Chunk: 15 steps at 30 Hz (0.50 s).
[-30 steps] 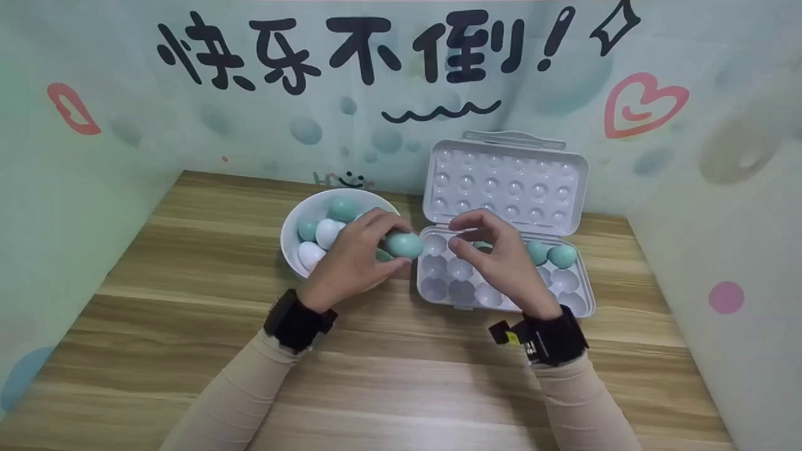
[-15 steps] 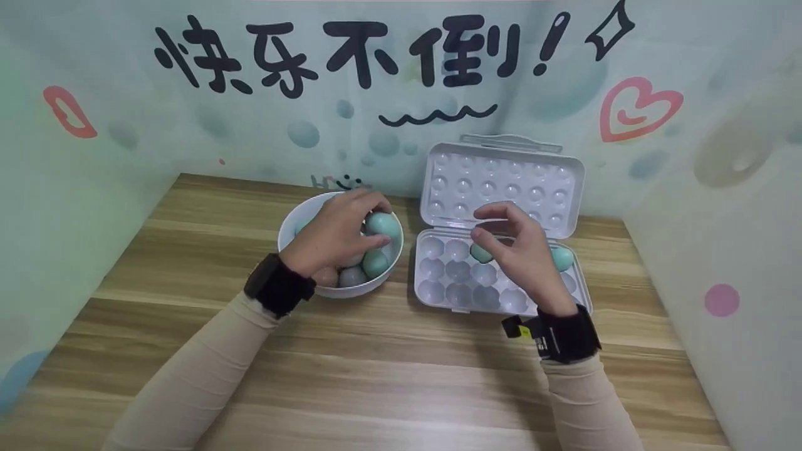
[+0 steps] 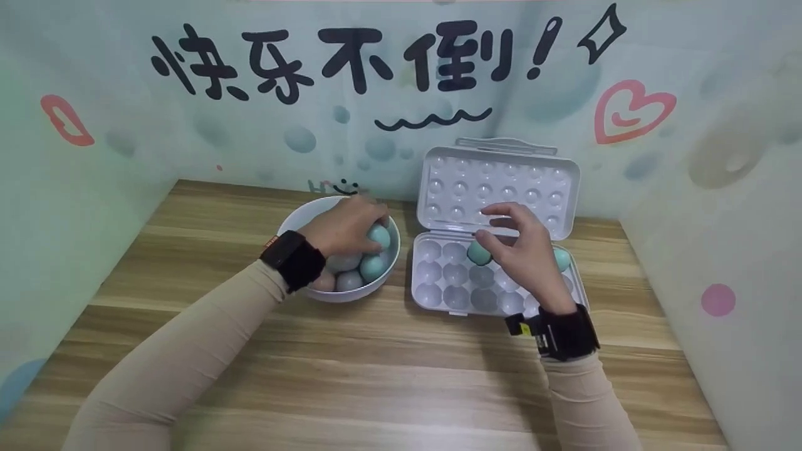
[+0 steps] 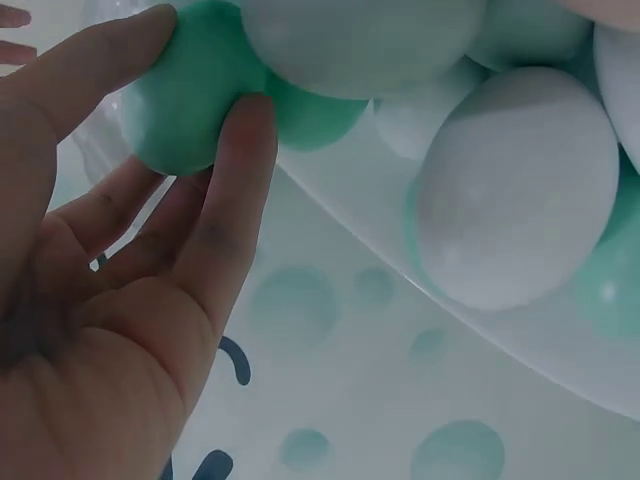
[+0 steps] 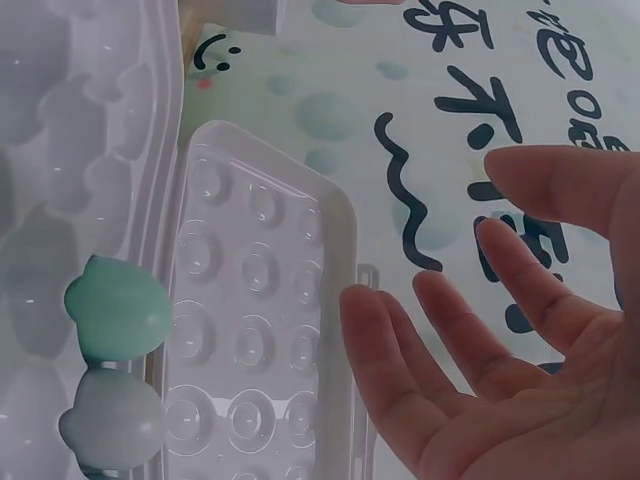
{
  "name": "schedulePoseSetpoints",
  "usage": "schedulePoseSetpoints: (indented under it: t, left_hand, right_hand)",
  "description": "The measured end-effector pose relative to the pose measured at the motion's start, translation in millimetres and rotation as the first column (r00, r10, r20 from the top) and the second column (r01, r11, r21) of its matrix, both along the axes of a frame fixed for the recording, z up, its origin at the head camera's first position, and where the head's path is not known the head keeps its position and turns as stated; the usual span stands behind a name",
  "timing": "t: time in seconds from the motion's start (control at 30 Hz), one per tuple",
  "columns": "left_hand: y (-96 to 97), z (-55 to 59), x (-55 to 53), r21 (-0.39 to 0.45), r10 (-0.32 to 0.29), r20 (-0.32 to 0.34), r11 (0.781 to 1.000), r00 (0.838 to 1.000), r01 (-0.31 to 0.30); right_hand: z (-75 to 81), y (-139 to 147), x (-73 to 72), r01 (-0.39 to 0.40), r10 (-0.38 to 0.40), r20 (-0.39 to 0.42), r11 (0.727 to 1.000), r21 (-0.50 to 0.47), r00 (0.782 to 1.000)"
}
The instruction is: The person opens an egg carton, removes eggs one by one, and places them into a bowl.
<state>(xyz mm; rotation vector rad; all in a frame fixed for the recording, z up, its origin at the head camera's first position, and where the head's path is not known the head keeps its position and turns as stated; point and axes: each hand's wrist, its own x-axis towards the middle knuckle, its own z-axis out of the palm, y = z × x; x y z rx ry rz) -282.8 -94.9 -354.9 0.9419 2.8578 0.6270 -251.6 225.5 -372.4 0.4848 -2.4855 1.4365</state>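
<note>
My left hand [image 3: 344, 228] reaches into the white bowl [image 3: 360, 294] and pinches a green egg [image 3: 378, 238] between thumb and fingers. In the left wrist view its fingers close round that green egg [image 4: 185, 95], while a white egg [image 4: 515, 190] and several others lie nearby. My right hand [image 3: 529, 257] hovers over the egg carton [image 3: 456, 294], fingers loosely bent, holding nothing. Just beyond its thumb a green egg [image 3: 479, 252] sits in a back-row cup, with another green egg [image 3: 562, 259] further right. The right wrist view shows a grayish-green egg [image 5: 115, 420] alongside.
The carton's lid [image 3: 438, 216] stands raised at the back, near the printed backdrop [image 3: 250, 138]. Bowl and carton sit side by side on a wooden table [image 3: 376, 388], with a narrow gap between them. Cloth walls rise on both sides.
My left hand, with a green egg, has moved left from the carton's edge into the bowl and then sunk slightly. My right hand has shifted a little to the right, still over the carton.
</note>
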Motion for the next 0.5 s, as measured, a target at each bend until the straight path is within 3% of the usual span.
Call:
schedulePoseSetpoints:
  t: [0.3,0.5]
  left_hand:
    - [13.2,-5.6,-2.2,-0.107,0.021,0.042,0.994,0.999,-0.016]
    - [16.7,-8.2,-1.4,-0.091,0.023,0.045,0.996,0.999,-0.019]
  right_hand:
    - [-8.9,2.2,-5.1,0.028,-0.026,-0.023,0.996,0.080,0.999]
    - [-11.6,3.2,-9.6,0.030,-0.028,-0.022,0.995,0.099,0.999]
